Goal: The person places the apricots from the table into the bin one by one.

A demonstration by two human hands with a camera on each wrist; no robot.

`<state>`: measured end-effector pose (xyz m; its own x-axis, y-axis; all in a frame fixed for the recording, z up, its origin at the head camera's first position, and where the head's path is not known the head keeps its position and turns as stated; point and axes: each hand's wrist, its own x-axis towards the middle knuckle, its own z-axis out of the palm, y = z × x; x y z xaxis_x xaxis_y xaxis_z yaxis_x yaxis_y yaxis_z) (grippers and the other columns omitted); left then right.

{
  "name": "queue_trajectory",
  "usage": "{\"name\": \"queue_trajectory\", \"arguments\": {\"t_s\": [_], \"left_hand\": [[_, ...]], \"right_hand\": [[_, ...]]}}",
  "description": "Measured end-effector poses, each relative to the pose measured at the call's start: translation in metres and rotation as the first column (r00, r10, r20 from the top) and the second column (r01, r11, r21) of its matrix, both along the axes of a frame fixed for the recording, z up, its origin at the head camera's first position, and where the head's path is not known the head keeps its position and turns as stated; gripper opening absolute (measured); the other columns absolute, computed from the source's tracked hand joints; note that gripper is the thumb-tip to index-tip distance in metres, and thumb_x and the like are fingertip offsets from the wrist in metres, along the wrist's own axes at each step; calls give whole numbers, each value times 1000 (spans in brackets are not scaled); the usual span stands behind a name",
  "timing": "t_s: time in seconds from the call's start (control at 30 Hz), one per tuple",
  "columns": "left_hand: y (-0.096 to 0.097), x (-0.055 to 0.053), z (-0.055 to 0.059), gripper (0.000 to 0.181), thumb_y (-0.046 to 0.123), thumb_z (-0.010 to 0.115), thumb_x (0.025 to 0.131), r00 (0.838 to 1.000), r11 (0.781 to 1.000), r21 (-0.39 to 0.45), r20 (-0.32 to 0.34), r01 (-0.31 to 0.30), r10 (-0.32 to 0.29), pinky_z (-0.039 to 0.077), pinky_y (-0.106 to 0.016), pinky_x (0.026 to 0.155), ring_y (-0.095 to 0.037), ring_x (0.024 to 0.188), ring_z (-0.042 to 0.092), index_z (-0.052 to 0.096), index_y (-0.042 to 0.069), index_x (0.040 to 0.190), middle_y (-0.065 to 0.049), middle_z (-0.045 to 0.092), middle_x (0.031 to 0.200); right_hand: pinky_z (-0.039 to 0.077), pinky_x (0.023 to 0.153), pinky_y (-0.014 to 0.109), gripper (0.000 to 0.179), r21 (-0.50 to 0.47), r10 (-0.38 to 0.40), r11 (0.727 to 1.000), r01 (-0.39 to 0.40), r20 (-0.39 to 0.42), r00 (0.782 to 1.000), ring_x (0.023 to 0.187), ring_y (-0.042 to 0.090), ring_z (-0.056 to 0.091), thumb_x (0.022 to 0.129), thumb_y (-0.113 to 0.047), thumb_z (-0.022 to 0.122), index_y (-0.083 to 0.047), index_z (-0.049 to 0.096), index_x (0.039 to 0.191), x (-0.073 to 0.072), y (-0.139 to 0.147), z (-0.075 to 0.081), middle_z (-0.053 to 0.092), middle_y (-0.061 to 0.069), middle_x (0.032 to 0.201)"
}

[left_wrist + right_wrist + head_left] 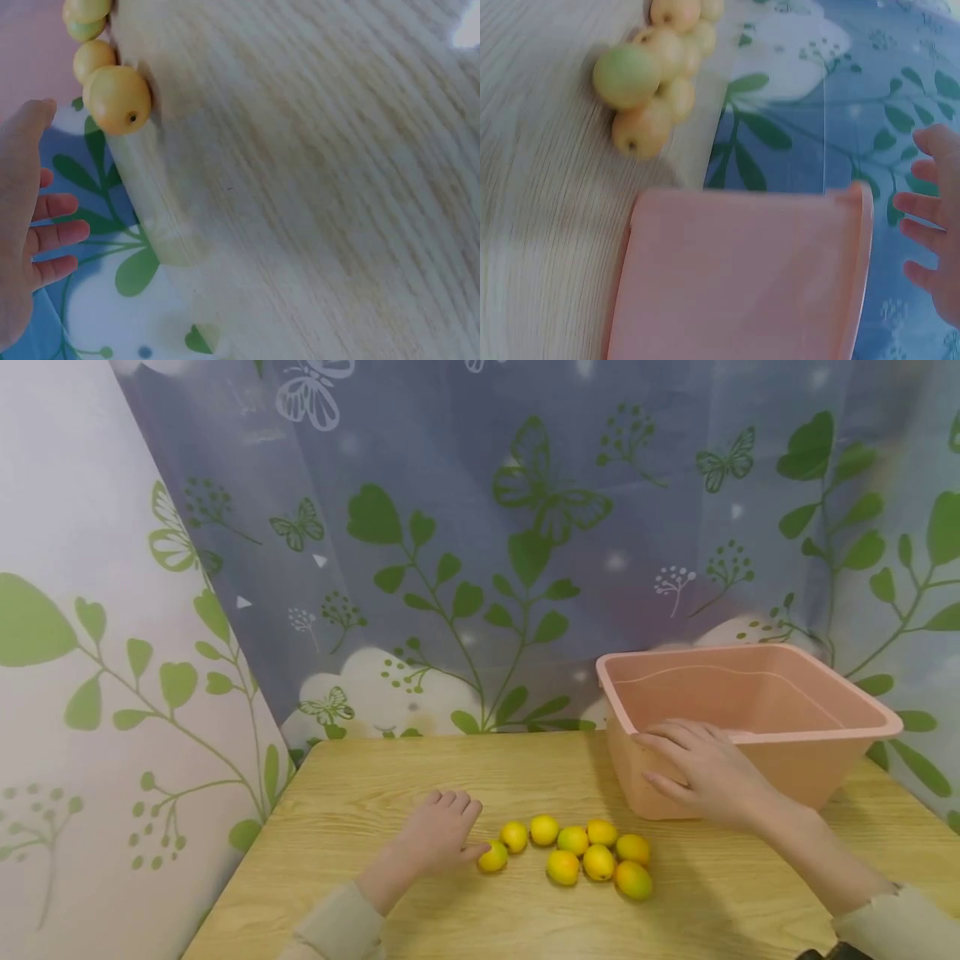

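A: A curtain (465, 460) printed with leaves and butterflies hangs behind the wooden desk (375, 777). How are the hands posed?

B: The left hand (442, 831) is at the left end of a group of nine yellow-green fruits (598, 863), its back up, fingers pointing forward with small gaps between them, thumb out sideways. The right hand (705, 768) is by the near left part of a pink tub (802, 764), fingers loosely bent and apart. Neither hand grips anything.

A: Where are the fruits, exactly?

B: On the desk between the two hands, in an uneven cluster to the left of the tub and nearer the viewer, with three trailing off leftward.

A: Anything in the way?

B: The right hand and forearm cover part of the tub's front wall and rim, and that wall hides most of the tub's floor.

A: What's hard to make out?

B: Whether the left thumb touches the end fruit: they overlap in the head view, but the left wrist view shows a gap. Both sleeves (341, 922) are cut off, and a dark object (840, 953) by the right one is too cropped to name.
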<state>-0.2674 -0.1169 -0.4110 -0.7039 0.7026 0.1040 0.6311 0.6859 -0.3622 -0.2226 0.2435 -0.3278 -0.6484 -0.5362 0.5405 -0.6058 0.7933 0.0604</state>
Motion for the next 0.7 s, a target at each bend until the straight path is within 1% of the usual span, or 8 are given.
{"name": "queue_trajectory", "arguments": {"t_s": [0.07,0.13,0.23,0.3,0.4,0.57,0.7], "left_hand": [[2,1,-3,58,59,46,88,1000,1000,-21,10,15,-15,41,-36,87,-20,97,52,52,10,118,-4,54,104],[4,1,-7,60,62,46,86,1000,999,-41,2,32,-31,42,-35,85,-19,96,52,52,11,116,-3,54,103],[5,3,-13,59,64,48,84,999,998,-45,4,47,-47,42,-34,84,-17,93,53,54,13,112,-2,56,101],[5,3,-17,58,63,49,83,999,998,-37,18,52,-51,42,-34,84,-17,92,53,54,13,111,-2,57,101],[5,4,-22,55,60,51,84,998,998,-22,38,58,-57,42,-36,85,-18,94,54,54,13,112,-2,57,103],[7,3,-26,51,58,53,85,996,995,-20,12,94,-94,43,-34,83,-17,93,54,53,13,110,-2,57,101],[11,2,-28,50,56,53,85,994,994,-31,3,108,-108,43,-35,84,-16,92,53,54,13,110,-1,56,99]], "right_hand": [[33,90,56,41,-7,-18,1000,18,-7,1000,109,35,49,83,-24,66,-7,57,120,3,12,0,56,13,116],[33,90,56,42,-9,-38,999,38,-13,999,108,35,48,83,-25,67,-7,57,120,5,23,-1,56,13,115],[34,87,56,45,-12,-58,998,57,-17,998,107,35,48,82,-26,68,-6,57,121,8,40,-3,56,13,115],[35,85,56,47,-6,-78,997,78,-6,997,107,36,48,82,-29,68,-7,56,122,10,50,-4,55,14,116],[36,83,58,49,5,-109,994,109,33,993,108,38,48,83,-32,67,-7,55,124,12,63,-8,54,15,119],[36,85,57,53,44,-159,987,156,82,984,109,41,49,84,-35,66,-4,54,126,15,85,-14,49,20,126],[34,87,57,56,74,-178,982,172,92,980,111,42,47,86,-36,63,-1,52,128,17,101,-17,45,22,130]]}}
